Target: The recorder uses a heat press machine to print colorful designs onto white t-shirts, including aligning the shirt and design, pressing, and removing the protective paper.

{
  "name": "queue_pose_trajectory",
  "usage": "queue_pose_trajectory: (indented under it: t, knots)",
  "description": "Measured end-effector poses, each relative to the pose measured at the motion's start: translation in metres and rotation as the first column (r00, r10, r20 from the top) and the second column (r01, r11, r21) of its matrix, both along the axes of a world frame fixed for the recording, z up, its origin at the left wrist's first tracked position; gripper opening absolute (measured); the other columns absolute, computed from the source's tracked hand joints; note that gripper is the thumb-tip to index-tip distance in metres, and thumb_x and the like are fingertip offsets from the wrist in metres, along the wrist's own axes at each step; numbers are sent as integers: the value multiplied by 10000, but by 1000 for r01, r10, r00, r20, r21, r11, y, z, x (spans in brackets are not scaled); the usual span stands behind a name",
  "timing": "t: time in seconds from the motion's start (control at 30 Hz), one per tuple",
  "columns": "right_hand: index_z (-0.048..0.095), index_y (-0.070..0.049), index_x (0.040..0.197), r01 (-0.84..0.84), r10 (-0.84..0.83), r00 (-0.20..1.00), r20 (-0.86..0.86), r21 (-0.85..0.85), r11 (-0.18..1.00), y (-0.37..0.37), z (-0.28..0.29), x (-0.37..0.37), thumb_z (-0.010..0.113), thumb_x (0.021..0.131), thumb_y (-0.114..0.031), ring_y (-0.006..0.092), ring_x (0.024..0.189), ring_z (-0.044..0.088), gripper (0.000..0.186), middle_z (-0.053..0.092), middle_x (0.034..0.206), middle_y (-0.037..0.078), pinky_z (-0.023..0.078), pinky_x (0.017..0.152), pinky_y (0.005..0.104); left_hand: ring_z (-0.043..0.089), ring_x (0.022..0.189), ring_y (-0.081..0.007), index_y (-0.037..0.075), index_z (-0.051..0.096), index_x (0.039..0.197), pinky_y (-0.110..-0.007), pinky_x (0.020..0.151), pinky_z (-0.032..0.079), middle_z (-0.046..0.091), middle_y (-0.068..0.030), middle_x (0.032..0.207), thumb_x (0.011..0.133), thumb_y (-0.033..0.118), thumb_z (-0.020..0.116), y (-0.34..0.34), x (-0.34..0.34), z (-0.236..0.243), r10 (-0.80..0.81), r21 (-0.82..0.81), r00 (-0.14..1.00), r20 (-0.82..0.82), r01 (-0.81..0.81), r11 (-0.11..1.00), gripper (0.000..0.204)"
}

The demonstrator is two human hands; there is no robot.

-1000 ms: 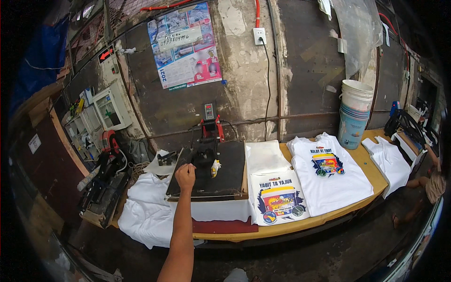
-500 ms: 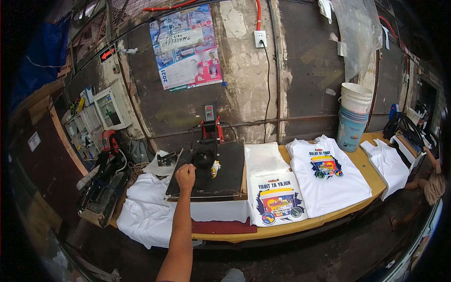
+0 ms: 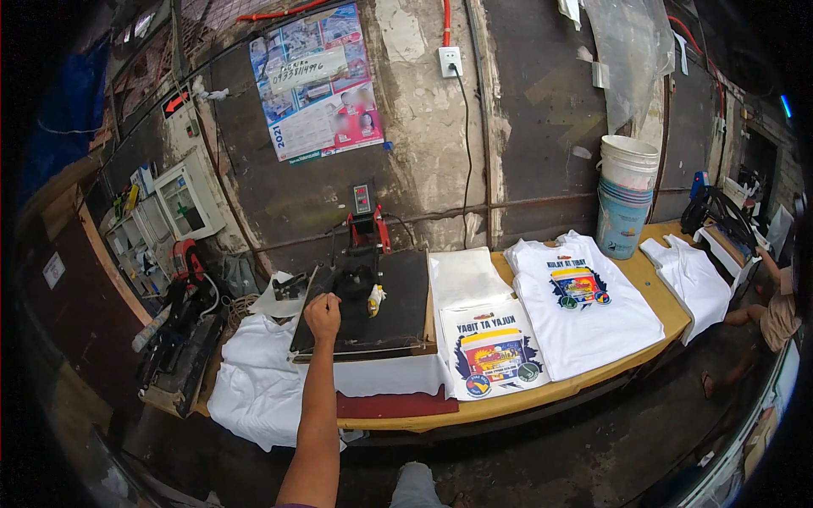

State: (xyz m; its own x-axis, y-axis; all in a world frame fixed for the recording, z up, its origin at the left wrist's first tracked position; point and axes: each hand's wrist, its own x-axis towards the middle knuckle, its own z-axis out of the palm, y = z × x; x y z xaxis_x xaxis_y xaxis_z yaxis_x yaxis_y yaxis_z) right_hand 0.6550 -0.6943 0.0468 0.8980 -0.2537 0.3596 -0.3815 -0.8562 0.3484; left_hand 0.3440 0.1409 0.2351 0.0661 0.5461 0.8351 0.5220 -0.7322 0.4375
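Note:
My left hand reaches forward over the front left of a black heat press, its fingers closed in a fist. It appears wrapped round the press handle, which the hand mostly hides. The press lies closed, with a red frame and a small control box at its back. A white and yellow piece sits on its black top. White cloth hangs out under the front edge. My right hand is out of view.
White shirts lie left of the press. To its right are printed transfer sheets, a printed white shirt and stacked buckets. Another press stands far left. At the far right a person's arm reaches toward more equipment.
The view has shifted slightly, so the whole scene sits a little further left. My left hand stays closed at the press, which remains shut.

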Motion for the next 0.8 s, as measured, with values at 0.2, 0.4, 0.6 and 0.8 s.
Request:
queue_pose_trajectory:
  t: [0.2, 0.4, 0.6, 0.8]
  knots:
    - [716, -93, 898, -8, -9, 991, -136, -129, 992, 5, 6, -2, 490, 813, -216, 284, 912, 599, 271, 633, 1034, 151, 497, 709, 399, 597, 600, -321, -2, 614, 632, -393, 553, 443, 598, -143, 624, 793, 127, 530, -2, -3, -1, 17, 33, 1000, 11, -17, 999, 223]
    - [716, -95, 887, -76, 57, 992, -110, -184, 980, -8, -10, 4, 487, 812, -244, 292, 914, 601, 283, 644, 1015, 154, 483, 725, 392, 600, 603, -318, -4, 617, 634, -388, 559, 450, 600, -140, 629, 792, 125, 525, -1, -4, 1, -2, 16, 1000, 24, 2, 1000, 223]
    - [718, -120, 892, 35, -42, 998, -49, -127, 991, -7, -12, 6, 478, 818, -248, 310, 963, 588, 282, 628, 1074, 150, 481, 731, 397, 600, 607, -318, -6, 615, 636, -393, 574, 455, 601, -144, 638, 795, 134, 516, -4, 1, 2, 23, 20, 1000, -7, -23, 1000, 234]
    - [722, -137, 909, -13, -12, 979, -203, -124, 992, 1, 4, 5, 483, 815, -269, 302, 959, 594, 289, 634, 1061, 134, 484, 748, 399, 597, 606, -318, -5, 619, 645, -396, 573, 454, 596, -143, 630, 796, 128, 516, -4, -3, 2, 24, 32, 1000, -11, -24, 999, 226]
